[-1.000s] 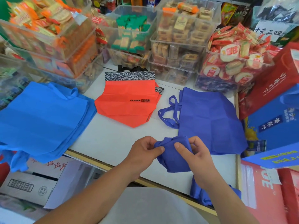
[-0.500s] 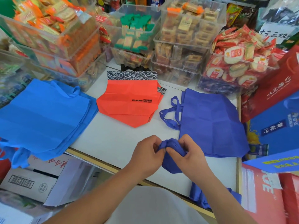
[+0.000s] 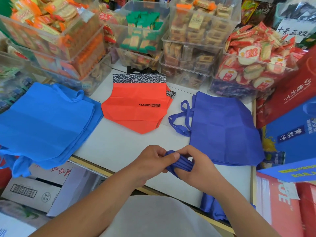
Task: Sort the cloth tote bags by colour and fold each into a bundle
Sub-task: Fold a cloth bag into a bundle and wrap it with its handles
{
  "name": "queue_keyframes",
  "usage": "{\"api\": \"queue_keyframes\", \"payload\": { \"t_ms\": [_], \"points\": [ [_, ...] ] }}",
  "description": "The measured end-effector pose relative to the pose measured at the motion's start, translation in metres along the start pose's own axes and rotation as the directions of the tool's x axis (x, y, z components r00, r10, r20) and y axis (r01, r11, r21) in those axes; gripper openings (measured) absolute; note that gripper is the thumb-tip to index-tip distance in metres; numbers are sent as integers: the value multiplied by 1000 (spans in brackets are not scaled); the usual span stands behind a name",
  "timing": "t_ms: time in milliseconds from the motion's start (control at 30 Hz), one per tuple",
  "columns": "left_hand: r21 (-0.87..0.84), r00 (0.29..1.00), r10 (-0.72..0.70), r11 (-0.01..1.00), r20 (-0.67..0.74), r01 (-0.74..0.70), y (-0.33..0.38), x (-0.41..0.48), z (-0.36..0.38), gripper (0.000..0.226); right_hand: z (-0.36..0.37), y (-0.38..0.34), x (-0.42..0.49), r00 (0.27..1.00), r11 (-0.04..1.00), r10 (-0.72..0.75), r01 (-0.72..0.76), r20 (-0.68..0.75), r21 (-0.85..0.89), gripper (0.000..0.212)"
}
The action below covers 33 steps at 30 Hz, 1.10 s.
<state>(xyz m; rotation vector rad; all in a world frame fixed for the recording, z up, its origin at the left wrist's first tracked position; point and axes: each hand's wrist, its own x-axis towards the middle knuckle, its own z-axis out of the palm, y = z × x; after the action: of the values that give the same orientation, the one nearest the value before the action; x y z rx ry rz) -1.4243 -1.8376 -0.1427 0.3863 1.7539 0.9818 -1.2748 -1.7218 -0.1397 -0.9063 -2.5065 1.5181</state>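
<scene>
indigo non-woven cloth, rolled into a tight, ridged bundle (image 3: 181, 164), is clamped between both hands above the near edge of the white table (image 3: 119, 147). the left hand (image 3: 150, 161) pinches one end with its thumb on top, and the right hand (image 3: 196, 170) curls its fingers round the other. this looks like the closing tuck of one fold; next, i judge, the loose end needs securing so the springy fabric cannot unroll. just beyond lies the flat indigo pile (image 3: 225, 130), handles looped out. further back are crisp, creased orange bags (image 3: 136, 108) and, to the left, a sky-blue stack (image 3: 46, 117) overhanging the edge. clear snack tubs (image 3: 193, 31) stand behind.
</scene>
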Motion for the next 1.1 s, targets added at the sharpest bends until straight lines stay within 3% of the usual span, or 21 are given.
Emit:
{"api": "queue_keyframes", "payload": {
  "t_ms": [133,267,400,533,767,933,1100],
  "points": [
    [-163,995,84,984,54,-74,1,-8,3,34,-5,2,-12,999,979,-44,47,-19,198,49],
    [-170,988,154,974,31,-146,4,-10,4,28,-6,4,-16,994,940,-38,70,-102,333,47],
    [-187,995,102,977,-1,-100,7,-8,4,38,-7,4,-15,992,963,-33,65,-126,260,36],
    [-184,983,-1,982,182,35,18,-7,-4,32,-7,7,-14,968,973,-208,220,-142,71,29],
    [-128,961,-33,989,275,71,22,-2,-9,31,-15,12,-13,972,969,-223,229,-67,96,41],
    [-88,972,-14,995,236,36,20,-2,-8,30,-15,13,-15,964,960,-259,265,-66,91,41],
    [148,991,77,985,110,-93,13,-1,-3,17,-7,20,-17,976,976,-216,216,-42,4,34]
  ]
}}
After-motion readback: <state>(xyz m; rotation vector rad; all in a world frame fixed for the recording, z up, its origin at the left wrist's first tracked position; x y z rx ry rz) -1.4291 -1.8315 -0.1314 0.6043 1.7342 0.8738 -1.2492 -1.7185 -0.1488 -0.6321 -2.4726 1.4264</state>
